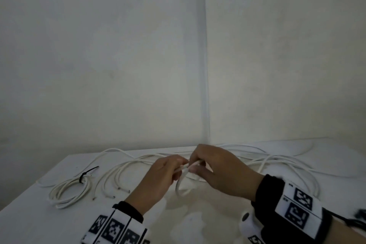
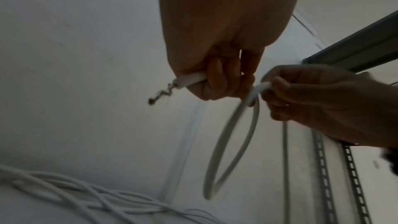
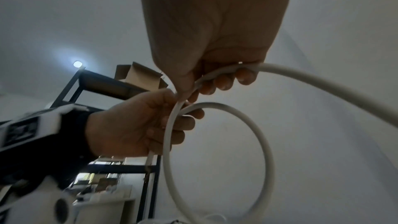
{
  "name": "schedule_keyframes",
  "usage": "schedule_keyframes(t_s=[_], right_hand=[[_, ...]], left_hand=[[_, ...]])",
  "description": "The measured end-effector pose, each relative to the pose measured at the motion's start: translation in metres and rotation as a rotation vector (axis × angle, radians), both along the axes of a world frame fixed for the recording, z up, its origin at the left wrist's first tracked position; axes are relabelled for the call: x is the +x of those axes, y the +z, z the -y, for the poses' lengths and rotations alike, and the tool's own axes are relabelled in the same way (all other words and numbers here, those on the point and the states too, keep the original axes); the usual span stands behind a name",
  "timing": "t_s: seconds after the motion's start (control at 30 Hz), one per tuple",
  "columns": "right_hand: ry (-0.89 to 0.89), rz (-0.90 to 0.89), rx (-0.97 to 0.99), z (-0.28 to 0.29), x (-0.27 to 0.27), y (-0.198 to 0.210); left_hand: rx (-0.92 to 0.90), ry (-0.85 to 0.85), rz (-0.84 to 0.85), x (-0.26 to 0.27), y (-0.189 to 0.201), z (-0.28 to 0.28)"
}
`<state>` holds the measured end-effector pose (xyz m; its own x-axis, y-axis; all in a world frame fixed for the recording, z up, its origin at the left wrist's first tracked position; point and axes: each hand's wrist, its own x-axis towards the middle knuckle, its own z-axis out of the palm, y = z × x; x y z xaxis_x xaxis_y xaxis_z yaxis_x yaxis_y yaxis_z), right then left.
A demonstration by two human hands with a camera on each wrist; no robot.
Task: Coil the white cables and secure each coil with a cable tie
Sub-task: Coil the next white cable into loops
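Note:
Above the middle of the white table (image 1: pixel 35 214), both hands work one white cable (image 1: pixel 193 164). My left hand (image 1: pixel 174 166) grips the stretch near its end, and bare twisted wire (image 2: pixel 160 92) sticks out past the fingers (image 2: pixel 217 81). My right hand (image 1: pixel 198 165) pinches the same cable just to the right; its fingers (image 3: pixel 224 81) curl round it. One small loop (image 1: pixel 180 185) hangs between the hands, seen also as the loop (image 2: pixel 232 142) and the loop (image 3: pixel 247 142). A finished coil (image 1: pixel 69 192) lies at left, bound by a black cable tie (image 1: pixel 85 174).
Several loose white cables (image 1: pixel 126 166) lie across the back of the table, with more cables (image 1: pixel 287 164) to the right. Cut cable ends (image 1: pixel 112 197) lie left of my left wrist. A dark shelf (image 3: pixel 103 84) holds a cardboard box (image 3: pixel 137 74). Slotted metal uprights (image 2: pixel 323 168) stand nearby.

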<state>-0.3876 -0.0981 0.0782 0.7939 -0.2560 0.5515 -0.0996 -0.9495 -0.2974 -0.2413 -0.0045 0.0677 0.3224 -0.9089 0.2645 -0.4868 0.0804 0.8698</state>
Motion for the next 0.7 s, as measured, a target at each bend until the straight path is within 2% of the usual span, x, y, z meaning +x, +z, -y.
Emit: schedule_keyframes(t_s=[0.3,0.4,0.7], right_hand=[[-0.060,0.031,0.310,0.006,-0.024,0.002],[-0.059,0.066,0.366,0.003,-0.026,0.003],[0.006,0.011,0.606,-0.001,-0.029,0.015]], left_hand=[[0.017,-0.146,0.092,-0.021,0.005,-0.005],[0.001,-0.136,0.109,-0.025,0.008,-0.004],[-0.055,-0.101,0.004,-0.027,0.020,-0.009]])
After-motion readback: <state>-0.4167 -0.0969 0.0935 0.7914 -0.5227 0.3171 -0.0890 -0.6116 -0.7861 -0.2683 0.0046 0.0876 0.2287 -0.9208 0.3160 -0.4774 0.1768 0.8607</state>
